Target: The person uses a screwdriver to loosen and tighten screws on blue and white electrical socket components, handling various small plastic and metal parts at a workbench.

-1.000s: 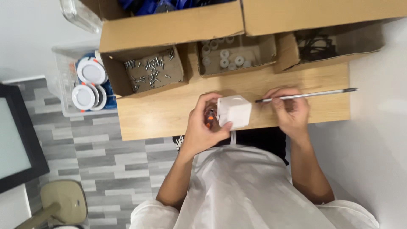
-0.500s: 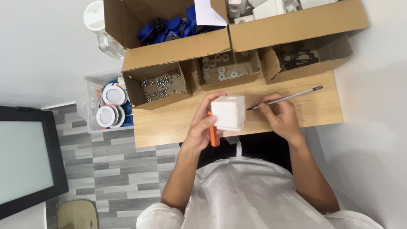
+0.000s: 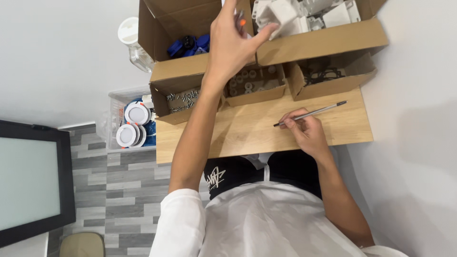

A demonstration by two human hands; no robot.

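Left hand (image 3: pixel 233 43), up from the wooden table (image 3: pixel 247 133), now grips the white block (image 3: pixel 281 14) over the far box (image 3: pixel 328 40); right hand (image 3: pixel 307 133) keeps pinching the metal rod (image 3: pixel 314 113).

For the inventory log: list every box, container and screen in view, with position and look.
Large brown carton: back left, open, blue parts inside.
Second large carton: back right, white parts; left hand reaches in.
Three small brown boxes: in a row on the wooden table.
Clear plastic bin: floor left, round white discs.
Dark-framed screen: far left, pale.
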